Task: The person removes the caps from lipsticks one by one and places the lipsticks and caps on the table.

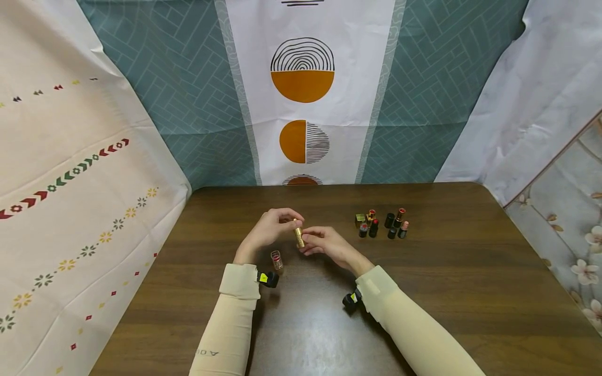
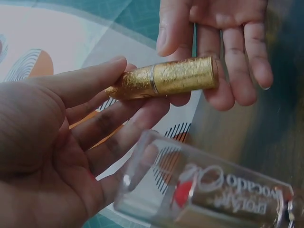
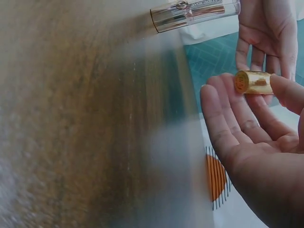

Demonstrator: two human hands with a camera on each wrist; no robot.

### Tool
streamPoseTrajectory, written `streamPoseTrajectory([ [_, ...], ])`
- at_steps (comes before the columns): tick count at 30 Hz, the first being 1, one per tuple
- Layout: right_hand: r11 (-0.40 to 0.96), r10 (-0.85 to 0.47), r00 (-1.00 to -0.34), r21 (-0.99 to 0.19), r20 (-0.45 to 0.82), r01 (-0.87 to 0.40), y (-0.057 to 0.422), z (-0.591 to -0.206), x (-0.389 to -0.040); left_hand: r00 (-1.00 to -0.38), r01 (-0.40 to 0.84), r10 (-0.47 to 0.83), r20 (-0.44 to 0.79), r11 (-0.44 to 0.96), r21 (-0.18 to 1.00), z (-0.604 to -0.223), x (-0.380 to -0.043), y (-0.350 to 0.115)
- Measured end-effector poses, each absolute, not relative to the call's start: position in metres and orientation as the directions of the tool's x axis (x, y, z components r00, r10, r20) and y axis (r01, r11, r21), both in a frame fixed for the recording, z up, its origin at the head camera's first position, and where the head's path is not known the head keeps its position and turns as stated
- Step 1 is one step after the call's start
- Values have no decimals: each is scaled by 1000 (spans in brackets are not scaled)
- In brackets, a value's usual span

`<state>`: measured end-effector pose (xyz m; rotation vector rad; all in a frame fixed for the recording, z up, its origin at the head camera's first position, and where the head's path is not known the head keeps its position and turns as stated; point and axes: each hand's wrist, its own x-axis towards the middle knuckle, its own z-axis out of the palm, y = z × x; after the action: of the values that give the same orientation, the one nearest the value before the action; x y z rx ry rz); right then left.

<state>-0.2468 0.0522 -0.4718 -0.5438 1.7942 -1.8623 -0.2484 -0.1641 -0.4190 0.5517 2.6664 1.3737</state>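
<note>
While my left hand (image 1: 271,227) pinches the far end of a gold tube (image 1: 299,238), thumb on one side and fingers on the other, my right hand (image 1: 331,246) meets its near end; the right fingers reach behind the tube with the thumb close by, though I cannot tell whether they pinch it or merely touch it. The tube is tilted, raised above the worktop (image 1: 310,329) between my two hands; a thin silver ring runs round it. Near my left wrist is a clear-cased lipstick (image 1: 277,260) with a red tip and pale lettering on its case; beyond my right hand, to the right, a small cluster sits on the worktop; in it I see a square gold cap (image 1: 360,220), a black lipstick (image 1: 373,228) with a red tip, a black cap (image 1: 389,220) and a lipstick with a pinkish tip (image 1: 403,230). My sleeves (image 1: 230,316) are pale yellow; behind the worktop hangs a teal and white cloth (image 1: 423,78) with orange half-circles.
</note>
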Motion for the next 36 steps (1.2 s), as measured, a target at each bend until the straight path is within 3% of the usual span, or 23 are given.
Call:
streamPoseTrajectory([
  [10,-106,-577,-817,-991,-7,83,59,-470,-246,-932,261,355,71,522,812,-408,-243,-147],
  [21,-135,-525,-851,-985,-20,106,81,-455,-250,-945,219,313,93,399,891,-401,-244,-123],
  [36,-79,-460,-888,-995,-22,65,110,-450,-260,-955,220,253,152,266,938,-411,-258,-86],
])
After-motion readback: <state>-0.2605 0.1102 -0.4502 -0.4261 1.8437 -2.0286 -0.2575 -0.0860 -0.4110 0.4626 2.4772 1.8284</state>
